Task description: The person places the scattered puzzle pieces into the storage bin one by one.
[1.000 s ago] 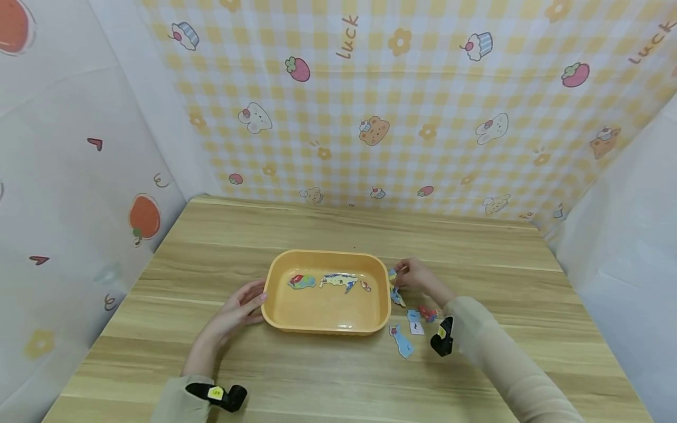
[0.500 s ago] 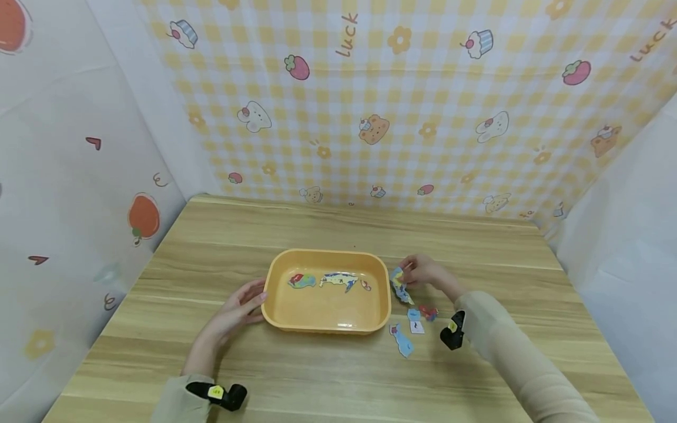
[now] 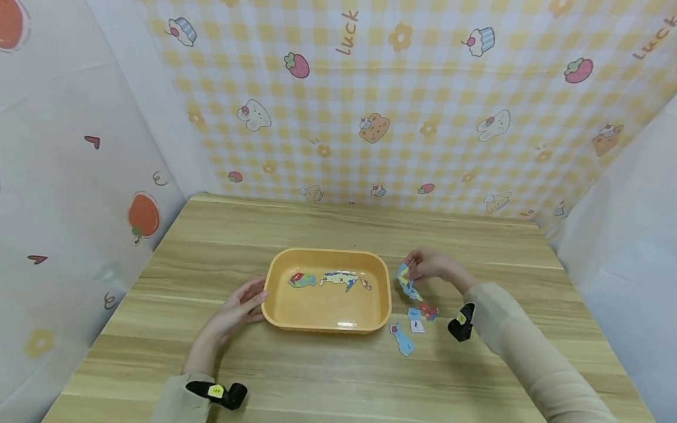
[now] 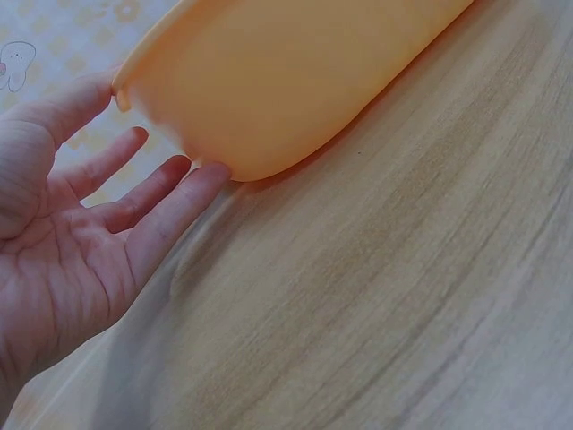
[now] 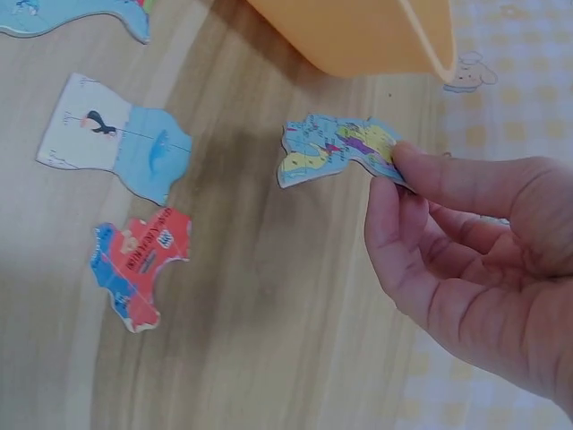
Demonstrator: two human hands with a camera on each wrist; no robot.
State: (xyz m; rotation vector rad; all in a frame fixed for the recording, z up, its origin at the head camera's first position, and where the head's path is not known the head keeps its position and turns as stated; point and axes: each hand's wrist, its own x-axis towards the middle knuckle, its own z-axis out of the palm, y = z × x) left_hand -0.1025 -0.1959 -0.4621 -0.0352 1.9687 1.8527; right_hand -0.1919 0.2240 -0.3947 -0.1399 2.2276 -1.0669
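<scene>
My right hand pinches a blue and yellow map puzzle piece between thumb and fingers, just right of the yellow plastic tray. In the right wrist view the held piece is above the tabletop. My left hand rests against the tray's left end, thumb at the rim and fingers fairly straight along the outer wall. Inside the tray lie a red and green piece, a long pale yellow piece and a small piece.
Right of the tray, on the wooden table, lie a red and blue piece, a white and blue piece and a long light-blue piece. A checked cloth hangs behind the table.
My right hand has moved right and slightly back, drawing the pinched puzzle piece away from the tray's right side. My left hand and the tray have stayed put.
</scene>
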